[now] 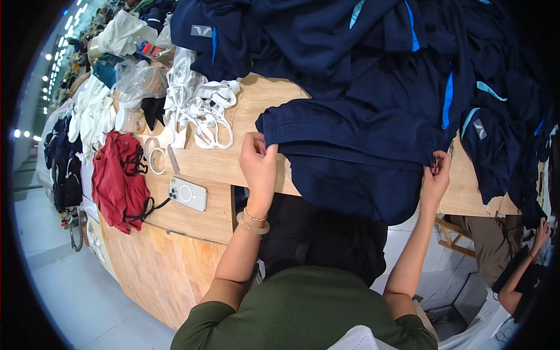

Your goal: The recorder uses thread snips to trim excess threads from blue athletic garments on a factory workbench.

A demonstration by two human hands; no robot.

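Observation:
A navy blue garment (356, 131) with a wide stitched band lies over the table's near edge, its lower part hanging toward me. My left hand (258, 166) pinches the left end of that band between thumb and fingers. At the band's right end, my right hand (436, 175) is closed on the cloth. A small dark thing with a bit of red shows among the right fingers, too small to name. More navy garments (326, 46) with bright blue and turquoise strips are heaped just beyond the one I hold.
On the wooden table (204, 166) to the left lie a phone (188, 193), tape rolls (157, 160), white straps (213, 111) and a red garment (121, 181). Clear plastic bags (140, 79) and piled clothes stand farther back. A co-worker's arm (525, 271) shows at the far right, near a wooden stool (455, 236).

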